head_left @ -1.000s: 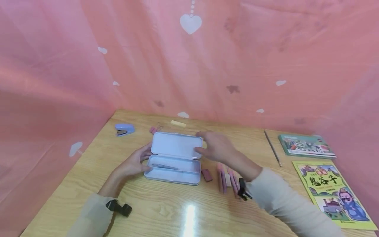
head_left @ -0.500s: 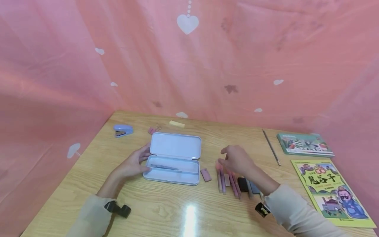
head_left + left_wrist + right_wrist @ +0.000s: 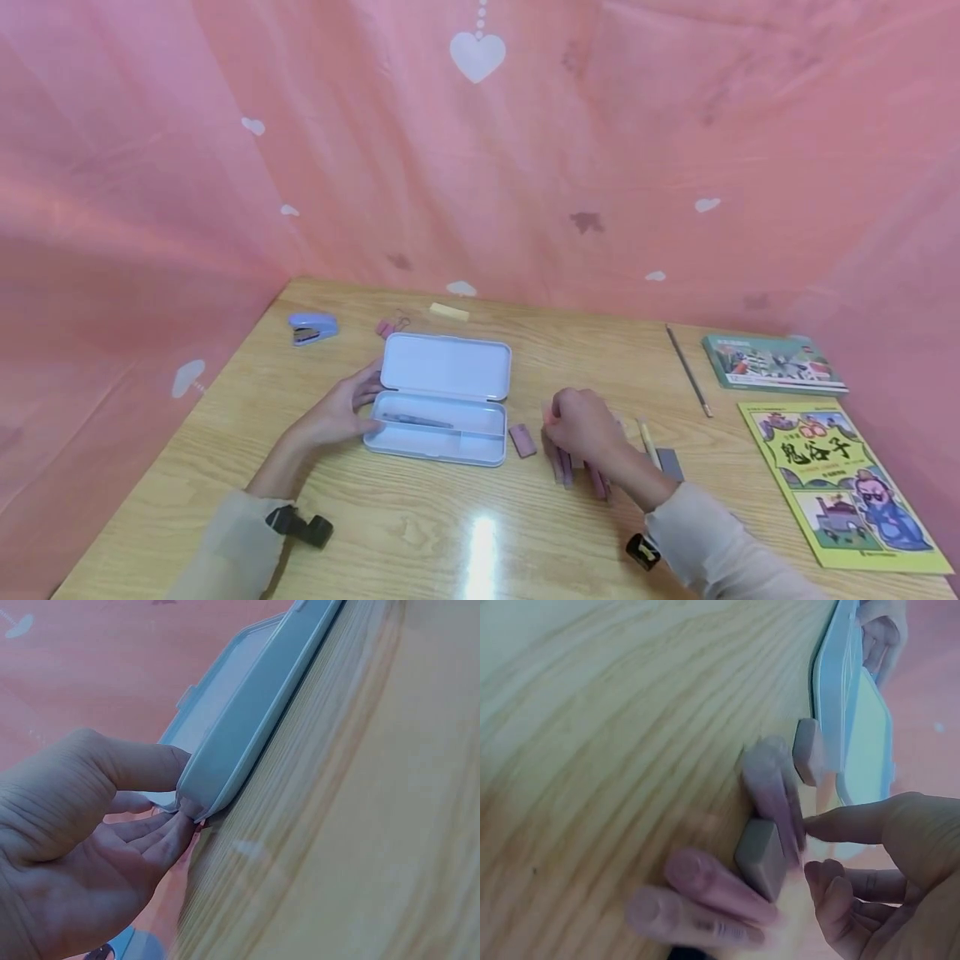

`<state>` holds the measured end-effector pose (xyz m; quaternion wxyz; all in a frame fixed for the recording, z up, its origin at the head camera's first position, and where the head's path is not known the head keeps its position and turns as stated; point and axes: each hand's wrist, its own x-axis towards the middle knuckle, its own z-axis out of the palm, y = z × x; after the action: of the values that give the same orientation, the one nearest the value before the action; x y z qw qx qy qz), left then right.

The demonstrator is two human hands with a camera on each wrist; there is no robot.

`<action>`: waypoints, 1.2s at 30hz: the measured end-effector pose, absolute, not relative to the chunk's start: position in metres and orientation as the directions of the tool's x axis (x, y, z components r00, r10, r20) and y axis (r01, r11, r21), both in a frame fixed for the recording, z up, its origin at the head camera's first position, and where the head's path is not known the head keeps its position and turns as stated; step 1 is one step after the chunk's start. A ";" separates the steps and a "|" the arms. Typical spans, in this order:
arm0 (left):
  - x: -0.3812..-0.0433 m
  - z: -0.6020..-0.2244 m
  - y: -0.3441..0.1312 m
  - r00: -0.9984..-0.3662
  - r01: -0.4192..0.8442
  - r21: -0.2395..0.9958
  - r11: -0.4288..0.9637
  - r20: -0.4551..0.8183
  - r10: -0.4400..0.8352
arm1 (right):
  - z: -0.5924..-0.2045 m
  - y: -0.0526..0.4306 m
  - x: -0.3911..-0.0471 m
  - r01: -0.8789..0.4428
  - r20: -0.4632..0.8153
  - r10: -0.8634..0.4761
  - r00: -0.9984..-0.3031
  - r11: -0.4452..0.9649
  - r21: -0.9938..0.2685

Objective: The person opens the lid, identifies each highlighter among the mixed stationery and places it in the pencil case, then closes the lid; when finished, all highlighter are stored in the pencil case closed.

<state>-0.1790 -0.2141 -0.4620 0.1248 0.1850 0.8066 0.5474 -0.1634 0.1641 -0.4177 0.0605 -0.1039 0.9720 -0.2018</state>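
A pale blue pencil case [image 3: 435, 454] lies with its lid raised and a slim pen [image 3: 416, 421] in its long compartment. My left hand [image 3: 337, 412] grips its left end; in the left wrist view the thumb is at the rim and the fingers lie against the outside. Over several pink and purple pens [image 3: 561, 468] hovers my right hand [image 3: 588, 429]. In the right wrist view its thumb reaches a purple pen [image 3: 772, 787], with the other fingers curled and a gap between. A small block [image 3: 761, 855] lies between the pens. A pinkish eraser [image 3: 522, 441] sits beside the case.
Behind the case are a purple stapler [image 3: 312, 327], a pink binder clip [image 3: 386, 327] and a yellow strip [image 3: 449, 312]. To the right lie a pencil [image 3: 688, 371], a green box [image 3: 776, 364] and a yellow book [image 3: 843, 487]. A pink curtain [image 3: 480, 183] encloses the table.
My right hand has left the raised lid, moved right, and come down over the pens. The left hand stays on the case's left end.
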 end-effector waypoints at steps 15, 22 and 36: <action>-0.181 -0.462 -0.211 -0.893 0.180 0.923 0.340 0.009 0.450 | -0.381 0.168 -0.180 -0.216 -0.016 -0.250 -0.968 0.868 -0.447; -0.180 -0.462 -0.211 -0.903 0.155 0.920 0.360 -0.016 0.428 | -0.339 0.175 -0.194 -0.308 0.043 -0.320 -0.947 0.856 -0.415; -0.179 -0.461 -0.213 -0.902 0.133 0.923 0.360 -0.037 0.429 | -0.339 0.079 -0.215 -0.546 0.100 -0.547 -0.831 0.771 -0.326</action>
<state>-0.1795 -0.2130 -0.4606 0.1374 0.1730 0.8131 0.5386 -0.2150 0.0790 -0.3387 0.0005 -0.2904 0.9411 -0.1732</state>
